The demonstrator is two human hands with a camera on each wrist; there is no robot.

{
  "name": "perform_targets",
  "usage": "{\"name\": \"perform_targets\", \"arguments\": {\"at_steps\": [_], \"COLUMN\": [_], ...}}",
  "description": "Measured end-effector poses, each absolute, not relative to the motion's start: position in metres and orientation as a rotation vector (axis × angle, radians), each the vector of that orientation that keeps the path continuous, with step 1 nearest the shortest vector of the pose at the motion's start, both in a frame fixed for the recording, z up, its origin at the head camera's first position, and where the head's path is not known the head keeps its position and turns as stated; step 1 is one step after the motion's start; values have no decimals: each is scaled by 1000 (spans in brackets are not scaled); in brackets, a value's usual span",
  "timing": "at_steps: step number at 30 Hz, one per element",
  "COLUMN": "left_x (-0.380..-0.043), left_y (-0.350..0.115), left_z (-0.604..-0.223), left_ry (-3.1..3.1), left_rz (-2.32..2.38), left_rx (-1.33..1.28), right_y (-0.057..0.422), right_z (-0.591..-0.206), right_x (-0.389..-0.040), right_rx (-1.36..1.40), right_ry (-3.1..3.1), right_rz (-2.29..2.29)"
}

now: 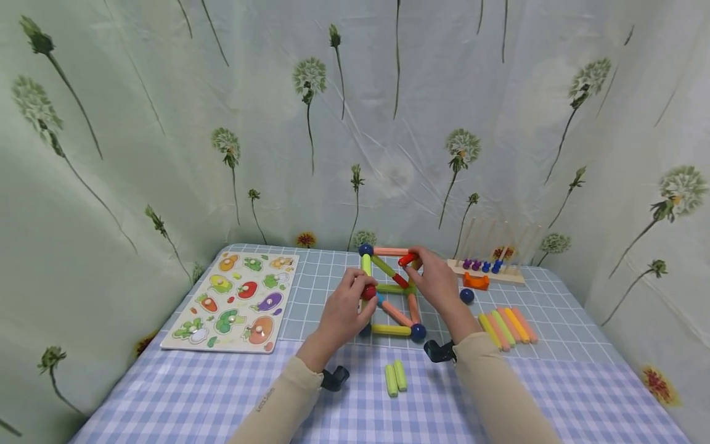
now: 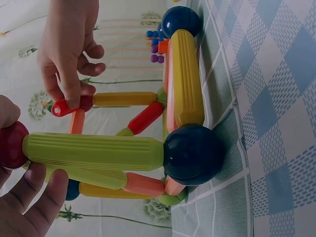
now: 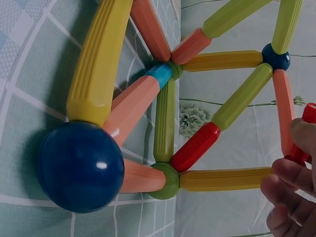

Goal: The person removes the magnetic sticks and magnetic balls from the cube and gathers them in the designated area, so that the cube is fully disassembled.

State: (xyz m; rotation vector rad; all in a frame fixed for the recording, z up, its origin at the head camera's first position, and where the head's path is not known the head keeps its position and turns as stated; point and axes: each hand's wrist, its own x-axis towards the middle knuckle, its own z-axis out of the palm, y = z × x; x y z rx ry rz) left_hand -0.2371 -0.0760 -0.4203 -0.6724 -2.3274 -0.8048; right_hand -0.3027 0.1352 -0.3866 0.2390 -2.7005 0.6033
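Observation:
A frame of coloured building rods and balls stands on the table, with a blue ball (image 2: 193, 154) at a bottom corner. My left hand (image 1: 348, 306) grips a red ball (image 1: 368, 292) between thumb and fingers. That ball sits on the top end of an upright light green rod (image 2: 94, 150). At the frame's back right, my right hand (image 1: 435, 280) pinches a short red rod (image 1: 408, 259). Its fingers are at the top of an upright yellow rod (image 3: 224, 179). A salmon rod (image 1: 391, 251) runs along the top back from another blue ball (image 1: 366, 249).
A vegetable puzzle board (image 1: 296, 259) lies left. Two light green rods (image 1: 396, 378) lie in front of the frame. To the right are a loose blue ball (image 1: 467, 296), an orange piece (image 1: 476, 282), a row of rods (image 1: 507, 328) and a pegged bead stand (image 1: 488, 271).

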Motion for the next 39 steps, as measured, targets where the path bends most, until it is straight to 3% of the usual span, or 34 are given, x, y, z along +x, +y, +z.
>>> {"name": "perform_targets", "arguments": {"at_steps": [11, 22, 39], "left_x": [-237, -238, -237], "left_y": [-75, -76, -74], "left_z": [-420, -420, -420], "left_ry": [-2348, -2333, -2320], "left_rz": [-814, -803, -802], "left_rx": [-671, -677, -670], "right_y": [136, 158, 189], "right_z": [-394, -404, -409], "right_x": [-297, -268, -240], "right_rx": [252, 245, 502], "right_ry": [-2633, -2668, -3046], "right_rz": [756, 1088, 1486]}}
